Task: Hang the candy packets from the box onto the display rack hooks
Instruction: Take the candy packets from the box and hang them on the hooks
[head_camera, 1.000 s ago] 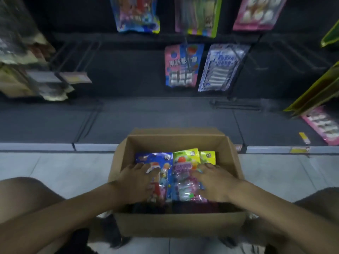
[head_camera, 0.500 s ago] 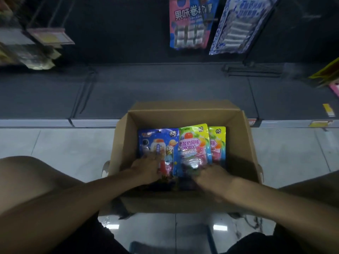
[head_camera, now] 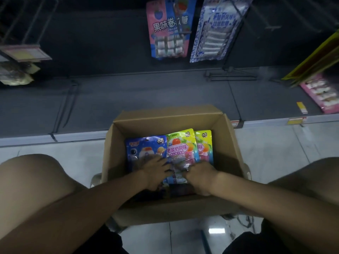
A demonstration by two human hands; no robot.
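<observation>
An open cardboard box [head_camera: 117, 143] sits on the floor between my knees. Inside lie a blue candy packet [head_camera: 145, 149], a green-and-pink candy packet [head_camera: 180, 146] and a second one like it [head_camera: 204, 146] at the right. My left hand [head_camera: 156, 173] lies flat on the lower part of the blue packet, fingers reaching toward the green one. My right hand [head_camera: 199, 176] is curled over the bottom edge of the green-and-pink packet. What lies under the hands is hidden.
On the dark display rack above hang a pink-and-blue packet [head_camera: 168, 33] and a white-and-blue packet [head_camera: 214, 32]. Bare wire hooks [head_camera: 27, 21] with a price label [head_camera: 25, 54] are at upper left. Yellow bags [head_camera: 315, 57] and a pink packet [head_camera: 322, 92] are at the right. A dark bottom shelf [head_camera: 146, 92] runs behind the box.
My view has tilted down and closer to the box. Both hands have slid back from the packets' upper halves to their lower ends, and the right hand's fingers have curled.
</observation>
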